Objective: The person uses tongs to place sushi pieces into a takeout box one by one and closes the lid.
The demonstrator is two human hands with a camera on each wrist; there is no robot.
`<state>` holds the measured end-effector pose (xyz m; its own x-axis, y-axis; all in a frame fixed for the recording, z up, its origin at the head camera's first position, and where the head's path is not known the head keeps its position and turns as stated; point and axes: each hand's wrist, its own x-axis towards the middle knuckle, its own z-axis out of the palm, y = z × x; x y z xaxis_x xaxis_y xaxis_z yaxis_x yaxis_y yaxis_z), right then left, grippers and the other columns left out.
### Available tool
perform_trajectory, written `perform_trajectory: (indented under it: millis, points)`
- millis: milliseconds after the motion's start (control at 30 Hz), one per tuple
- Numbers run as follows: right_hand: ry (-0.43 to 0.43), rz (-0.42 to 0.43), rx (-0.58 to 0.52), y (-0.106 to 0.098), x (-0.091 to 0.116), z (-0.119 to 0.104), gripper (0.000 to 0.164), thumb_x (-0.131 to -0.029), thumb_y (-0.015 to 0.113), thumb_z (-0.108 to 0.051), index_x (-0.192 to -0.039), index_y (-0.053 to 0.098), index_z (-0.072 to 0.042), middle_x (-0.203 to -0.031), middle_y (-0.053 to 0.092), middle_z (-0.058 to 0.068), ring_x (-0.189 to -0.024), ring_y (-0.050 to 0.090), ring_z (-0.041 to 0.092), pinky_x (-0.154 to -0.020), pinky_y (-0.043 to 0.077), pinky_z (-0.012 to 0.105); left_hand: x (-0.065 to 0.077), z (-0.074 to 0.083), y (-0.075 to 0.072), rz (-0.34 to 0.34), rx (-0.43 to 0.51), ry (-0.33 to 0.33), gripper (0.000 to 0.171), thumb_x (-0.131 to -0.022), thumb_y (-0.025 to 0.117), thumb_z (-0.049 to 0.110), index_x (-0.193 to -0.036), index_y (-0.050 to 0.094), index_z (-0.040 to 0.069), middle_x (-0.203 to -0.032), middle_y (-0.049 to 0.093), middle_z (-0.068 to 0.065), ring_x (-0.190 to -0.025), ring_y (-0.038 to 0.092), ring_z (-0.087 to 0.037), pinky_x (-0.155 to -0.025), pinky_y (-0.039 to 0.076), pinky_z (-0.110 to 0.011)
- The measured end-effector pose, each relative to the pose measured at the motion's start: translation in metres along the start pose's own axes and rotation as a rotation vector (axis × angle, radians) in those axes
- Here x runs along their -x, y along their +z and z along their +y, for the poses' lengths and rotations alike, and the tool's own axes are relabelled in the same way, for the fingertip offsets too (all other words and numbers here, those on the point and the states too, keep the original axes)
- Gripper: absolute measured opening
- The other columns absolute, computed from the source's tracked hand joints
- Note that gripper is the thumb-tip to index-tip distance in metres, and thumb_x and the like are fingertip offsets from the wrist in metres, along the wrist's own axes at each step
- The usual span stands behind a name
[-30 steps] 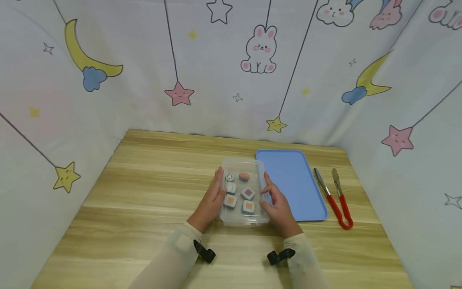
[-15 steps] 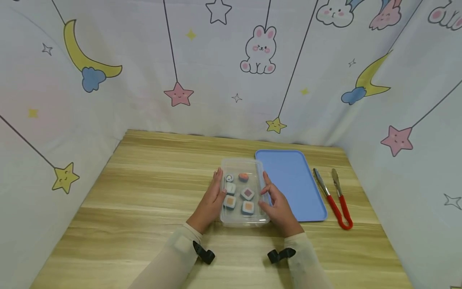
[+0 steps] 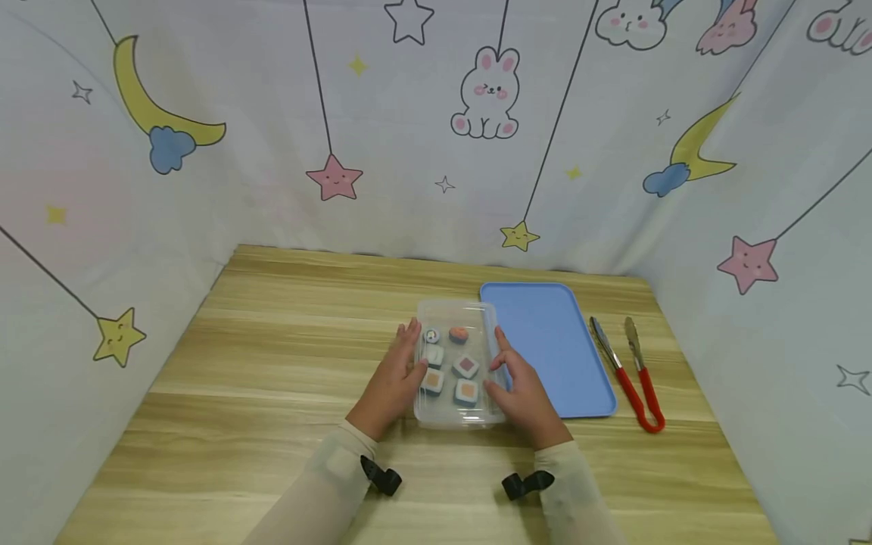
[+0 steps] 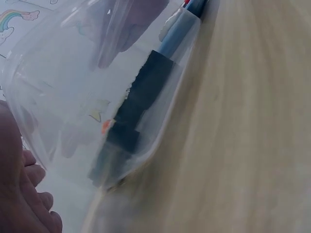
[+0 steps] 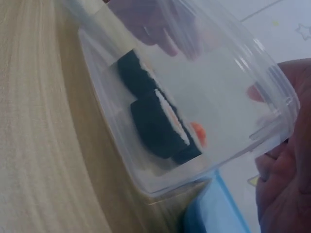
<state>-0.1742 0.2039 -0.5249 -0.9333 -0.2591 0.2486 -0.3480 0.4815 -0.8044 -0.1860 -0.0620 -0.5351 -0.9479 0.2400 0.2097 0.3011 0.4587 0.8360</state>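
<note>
A clear plastic food box (image 3: 446,415) stands on the table between both hands, with what looks like a lid on top. Inside lie several sushi-like pieces (image 3: 466,392), white with orange or dark red centres; the right wrist view shows dark wrapping round the rolls (image 5: 158,124). My left hand (image 3: 390,384) holds the box's left side, fingers along the wall and thumb at the top edge. My right hand (image 3: 526,395) holds the right side, index finger bent and thumb on the top edge. The fingers' undersides are partly hidden in the head view.
A blue tray (image 3: 555,341) lies just right of the box, partly behind my right hand. Beyond it rest metal tongs with red handles (image 3: 639,390), spread apart. A white curtain with cartoon prints (image 3: 409,219) encloses the wooden table (image 3: 272,341) at the back and sides.
The head view drifts slightly, and everything sits a little further left in it. Both hands stay on the box, which keeps its place by the tray.
</note>
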Motion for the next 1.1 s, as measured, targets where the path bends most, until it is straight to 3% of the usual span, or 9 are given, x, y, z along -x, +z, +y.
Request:
perform_trajectory:
  millis: [100,233,367,433,533,667,767,967,1100]
  points:
    - [0.018,0.018,0.07,-0.003,-0.003,-0.004,0.024,-0.086,0.072,-0.008,-0.1,0.053,-0.004,-0.168,0.032,0.003,-0.152,0.033,0.032,-0.114,0.039,0.054,-0.002,0.004,-0.002,0.0,-0.014,-0.007,0.065,-0.106,0.053,0.022,-0.165,0.027,0.008,-0.172,0.019,-0.003,-0.16,0.01,-0.027,-0.128,0.015,-0.053]
    - [0.053,0.03,0.136,-0.006,-0.005,-0.007,0.026,-0.087,0.073,-0.012,-0.099,0.051,-0.006,-0.166,0.036,0.001,-0.148,0.039,0.033,-0.101,0.046,0.05,-0.004,0.006,-0.002,-0.022,-0.042,-0.007,0.065,-0.107,0.053,0.02,-0.164,0.027,0.007,-0.172,0.019,-0.005,-0.159,0.012,-0.027,-0.127,0.017,-0.052]
    - [0.087,0.025,0.223,-0.007,-0.01,-0.012,0.028,-0.09,0.074,-0.015,-0.109,0.056,-0.006,-0.16,0.047,0.004,-0.094,0.064,0.028,-0.071,0.049,0.037,-0.009,0.009,-0.005,-0.012,-0.086,-0.015,0.064,-0.106,0.055,0.02,-0.163,0.03,0.006,-0.171,0.024,-0.006,-0.157,0.023,-0.027,-0.126,0.024,-0.051]
    - [0.107,0.006,0.271,-0.008,-0.013,-0.016,0.028,-0.092,0.073,-0.019,-0.112,0.057,-0.007,-0.158,0.05,0.005,-0.065,0.048,0.02,-0.059,0.042,0.033,-0.011,0.011,-0.007,-0.012,-0.105,-0.03,0.063,-0.106,0.057,0.021,-0.162,0.033,0.006,-0.17,0.027,-0.007,-0.155,0.028,-0.026,-0.125,0.027,-0.049]
    - [0.114,-0.025,0.304,-0.01,-0.017,-0.02,0.028,-0.095,0.072,-0.022,-0.115,0.057,-0.009,-0.154,0.053,0.007,-0.055,0.037,0.02,-0.056,0.038,0.033,-0.014,0.012,-0.01,-0.028,-0.125,-0.073,0.066,-0.104,0.059,0.023,-0.162,0.034,0.007,-0.168,0.031,-0.009,-0.153,0.031,-0.028,-0.124,0.03,-0.049]
    - [0.081,-0.011,0.294,-0.017,-0.026,-0.024,0.026,-0.096,0.072,-0.022,-0.11,0.056,-0.008,-0.154,0.053,0.01,-0.095,0.066,0.033,-0.078,0.053,0.045,-0.02,0.012,-0.014,-0.046,-0.152,-0.11,0.071,-0.101,0.064,0.028,-0.162,0.032,0.01,-0.167,0.029,-0.016,-0.153,0.028,-0.037,-0.121,0.033,-0.057]
    - [0.032,0.006,0.295,-0.022,-0.044,-0.024,0.034,-0.098,0.071,-0.025,-0.123,0.058,-0.006,-0.156,0.05,0.013,-0.142,0.046,0.038,-0.108,0.045,0.057,-0.033,0.018,-0.019,-0.055,-0.173,-0.084,0.076,-0.098,0.069,0.031,-0.162,0.031,0.011,-0.169,0.021,-0.019,-0.155,0.018,-0.042,-0.12,0.03,-0.063]
    - [0.05,-0.132,0.413,-0.016,-0.089,-0.013,0.073,-0.105,0.057,-0.048,-0.161,0.036,-0.006,-0.171,0.021,0.014,-0.155,0.023,0.037,-0.122,0.027,0.061,-0.073,0.028,-0.022,-0.211,-0.322,0.027,0.085,-0.101,0.063,0.045,-0.165,0.024,0.005,-0.172,0.012,-0.018,-0.159,0.002,-0.036,-0.126,0.019,-0.058]
    - [0.131,-0.26,0.473,-0.005,-0.103,-0.007,0.094,-0.102,0.049,-0.067,-0.167,0.015,-0.008,-0.172,0.012,0.017,-0.156,0.019,0.039,-0.123,0.026,0.06,-0.087,0.023,-0.021,-0.292,-0.515,0.065,0.084,-0.105,0.054,0.053,-0.164,0.023,0.003,-0.172,0.013,-0.017,-0.159,0.005,-0.034,-0.128,0.016,-0.05]
